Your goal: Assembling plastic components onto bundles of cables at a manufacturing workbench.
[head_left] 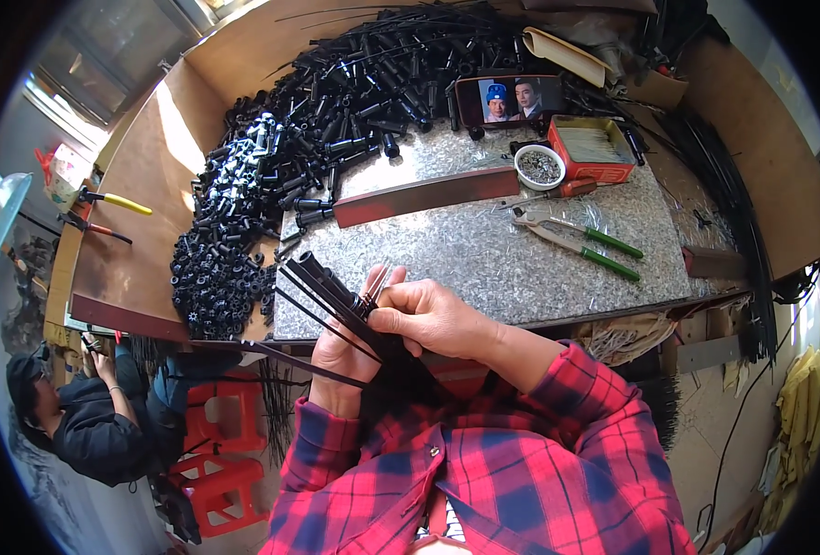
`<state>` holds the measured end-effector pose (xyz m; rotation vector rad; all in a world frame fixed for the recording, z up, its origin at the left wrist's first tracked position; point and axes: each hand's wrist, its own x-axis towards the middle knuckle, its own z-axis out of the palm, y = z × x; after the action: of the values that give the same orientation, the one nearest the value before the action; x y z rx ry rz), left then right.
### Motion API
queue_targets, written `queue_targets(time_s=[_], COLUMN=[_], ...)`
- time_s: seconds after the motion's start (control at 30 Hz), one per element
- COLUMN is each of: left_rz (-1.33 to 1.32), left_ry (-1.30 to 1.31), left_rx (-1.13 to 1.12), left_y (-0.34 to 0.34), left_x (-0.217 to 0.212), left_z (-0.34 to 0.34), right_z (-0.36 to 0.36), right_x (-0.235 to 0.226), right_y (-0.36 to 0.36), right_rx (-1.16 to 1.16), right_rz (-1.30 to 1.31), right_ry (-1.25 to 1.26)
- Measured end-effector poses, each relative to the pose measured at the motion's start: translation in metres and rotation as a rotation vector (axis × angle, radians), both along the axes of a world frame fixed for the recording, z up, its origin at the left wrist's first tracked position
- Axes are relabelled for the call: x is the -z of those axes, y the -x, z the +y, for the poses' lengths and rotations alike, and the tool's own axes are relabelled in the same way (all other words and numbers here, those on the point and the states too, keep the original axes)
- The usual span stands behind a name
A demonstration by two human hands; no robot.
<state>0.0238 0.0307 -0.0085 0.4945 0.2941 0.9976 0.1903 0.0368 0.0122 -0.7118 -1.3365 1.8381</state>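
While small black parts point(214, 282) lay heaped at the left of the frame, the left hand point(338, 351), near the centre, cupped a bundle of black tubes and strips point(317, 275). Just right of it, the right hand point(431, 316) had thumb and fingers closed narrowly on that bundle, beside thin pale slivers point(378, 282). Working the pieces where both hands met seemed the step in hand; the next move probably called for a steady left hold and fine right fingertips. Green-handled pliers point(580, 244) lay farther right.
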Motion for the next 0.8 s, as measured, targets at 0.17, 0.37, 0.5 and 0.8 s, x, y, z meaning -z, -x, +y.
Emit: queue_targets(time_s=[0.17, 0.37, 0.5, 0.8], left_rz=[0.106, -0.024, 0.022, 0.286], left_ry=[0.017, -0.021, -0.030, -0.224], left_rx=[-0.032, 0.017, 0.007, -0.658], left_y=[0.002, 0.006, 0.003, 0.012], left_x=[-0.006, -0.006, -0.015, -0.018], left_z=[-0.001, -0.004, 0.005, -0.007], right_z=[0.001, -0.004, -0.002, -0.002], right_x=[0.000, -0.005, -0.007, -0.014], right_y=[0.001, 0.004, 0.011, 0.035], right_rx=[-0.007, -0.003, 0.094, 0.396], right_rz=[-0.032, -0.018, 0.023, -0.196], right_ry=[-0.028, -0.064, -0.148, -0.383])
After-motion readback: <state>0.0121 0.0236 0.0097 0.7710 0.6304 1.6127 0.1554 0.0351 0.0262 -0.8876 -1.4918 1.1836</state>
